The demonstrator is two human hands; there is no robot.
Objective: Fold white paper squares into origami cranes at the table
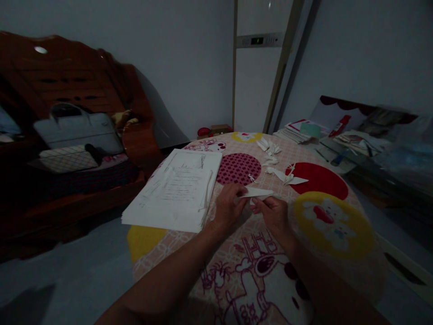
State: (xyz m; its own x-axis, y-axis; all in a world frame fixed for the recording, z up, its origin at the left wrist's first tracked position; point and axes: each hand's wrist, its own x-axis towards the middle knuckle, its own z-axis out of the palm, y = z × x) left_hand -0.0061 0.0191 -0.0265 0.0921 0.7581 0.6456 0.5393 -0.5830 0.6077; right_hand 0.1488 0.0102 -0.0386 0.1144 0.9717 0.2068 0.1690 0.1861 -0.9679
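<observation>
A narrow piece of folded white paper [259, 192] is held up over the table between both hands. My left hand [229, 207] is closed on its left end, fingers bent round it. My right hand [273, 213] pinches its lower edge between thumb and fingertips. Just beyond lies a folded paper bird [287, 177] with pointed wings. Further back are a smaller folded paper piece [270, 161] and more folded white paper [268, 146]. To the left of my hands is a stack of printed sheets [181, 189].
The round table wears a patterned cloth [230, 253]. On the left stands a carved wooden bench [142, 131] with a grey bag [79, 128]. To the right, a glass-topped side table [368, 167] bears papers [301, 131]. A tall white cabinet unit [257, 85] stands behind.
</observation>
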